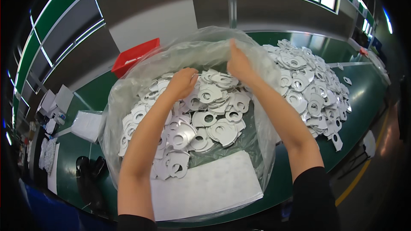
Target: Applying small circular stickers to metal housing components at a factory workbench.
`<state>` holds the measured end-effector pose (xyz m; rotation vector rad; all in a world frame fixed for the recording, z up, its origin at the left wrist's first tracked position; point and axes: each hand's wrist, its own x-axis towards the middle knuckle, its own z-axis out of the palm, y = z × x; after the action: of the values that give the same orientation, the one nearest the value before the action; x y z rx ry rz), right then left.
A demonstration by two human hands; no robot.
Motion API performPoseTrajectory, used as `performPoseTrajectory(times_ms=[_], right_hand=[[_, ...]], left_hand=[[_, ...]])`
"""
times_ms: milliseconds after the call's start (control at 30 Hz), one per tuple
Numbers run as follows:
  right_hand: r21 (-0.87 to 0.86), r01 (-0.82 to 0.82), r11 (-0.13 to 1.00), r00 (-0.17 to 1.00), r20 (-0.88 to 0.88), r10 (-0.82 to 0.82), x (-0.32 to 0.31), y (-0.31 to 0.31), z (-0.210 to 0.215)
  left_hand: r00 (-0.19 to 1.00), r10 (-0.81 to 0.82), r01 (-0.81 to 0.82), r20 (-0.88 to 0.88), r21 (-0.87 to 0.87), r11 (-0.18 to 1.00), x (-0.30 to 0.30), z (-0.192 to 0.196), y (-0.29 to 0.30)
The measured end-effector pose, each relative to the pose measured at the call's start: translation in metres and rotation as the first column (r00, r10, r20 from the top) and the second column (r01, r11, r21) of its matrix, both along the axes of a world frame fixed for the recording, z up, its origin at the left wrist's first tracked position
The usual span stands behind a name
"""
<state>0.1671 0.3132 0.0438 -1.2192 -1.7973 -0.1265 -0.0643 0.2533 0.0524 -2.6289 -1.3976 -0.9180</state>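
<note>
My left hand (pixel 183 82) is over the far part of a heap of flat white ring-shaped pieces with tabs (pixel 209 94). Its fingers curl down together, and whatever is in them is hidden. My right hand (pixel 240 65) is higher, beside the far right wall of a large clear plastic bag (pixel 266 154). One finger stretches upward against the plastic; the other fingers are mostly hidden, and no piece shows in that hand. The heap lies inside the spread bag. At the bag's near side, a stack of white sheets (pixel 209 188) rests flat.
A second heap of white pieces (pixel 317 98) covers the green table (pixel 364 87) to the right. A red bin (pixel 136 56) stands behind the bag at the left. A plastic-wrapped white pack (pixel 87 125) and a black object (pixel 90 184) lie along the left side.
</note>
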Motion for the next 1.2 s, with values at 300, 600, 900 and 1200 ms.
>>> performPoseTrajectory(times_ms=[300, 600, 900, 1200], right_hand=[[-0.469, 0.119, 0.875, 0.967, 0.255, 0.005, -0.027, -0.033, -0.03], [-0.448, -0.305, 0.84, 0.84, 0.288, 0.459, -0.086, -0.098, -0.02], [-0.393, -0.691, 0.607, 0.721, -0.313, 0.618, -0.082, -0.132, -0.003], [-0.67, -0.108, 0.734, 0.903, 0.243, 0.355, 0.03, -0.127, -0.015]], left_hand=[[0.93, 0.259, -0.334, -0.262, -0.299, 0.894, 0.036, -0.019, 0.06], [0.994, -0.107, 0.11, 0.038, -0.544, 0.832, -0.034, 0.023, 0.018], [0.993, 0.045, -0.04, -0.105, 0.044, 0.998, -0.069, 0.038, -0.096], [0.903, 0.287, -0.258, 0.318, -0.132, 0.957, -0.009, 0.019, -0.207]])
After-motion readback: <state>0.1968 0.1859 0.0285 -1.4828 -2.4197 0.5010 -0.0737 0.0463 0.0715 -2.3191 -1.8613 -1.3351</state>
